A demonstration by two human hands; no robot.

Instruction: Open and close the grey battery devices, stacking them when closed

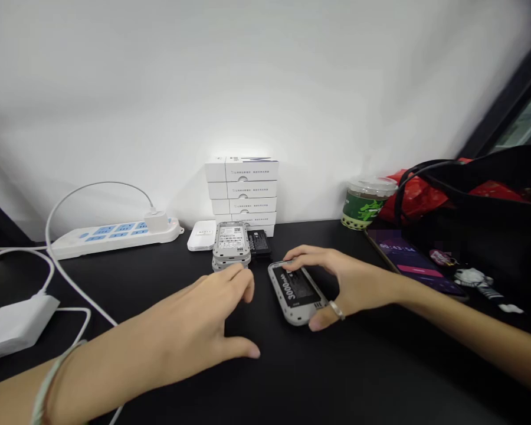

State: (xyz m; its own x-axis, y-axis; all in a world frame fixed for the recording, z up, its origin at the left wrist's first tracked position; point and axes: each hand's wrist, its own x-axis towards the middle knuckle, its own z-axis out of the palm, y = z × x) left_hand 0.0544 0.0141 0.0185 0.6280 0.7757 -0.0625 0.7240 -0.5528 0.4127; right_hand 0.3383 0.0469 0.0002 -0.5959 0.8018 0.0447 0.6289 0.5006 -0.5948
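A small white device (295, 313) with a black battery (297, 286) marked 3000mAh in its back lies on the black table. My right hand (343, 280) grips it, thumb at the near end and fingertips at the far end. To its left hovers my left hand (203, 327), thumb apart from the curled fingers, with nothing between them. Beyond the left hand is a stack of similar devices (230, 242), the top one showing a label. Loose black batteries (259, 242) lie right of that stack, and a pile of white covers (202, 235) lies left of it.
Several white boxes (252, 205) stand stacked against the wall. At left are a power strip (119, 236), cables and a white adapter (20, 324). At right are a drink cup (363, 203), a lit phone (409, 260), a charm (473, 277) and a black bag (482, 236).
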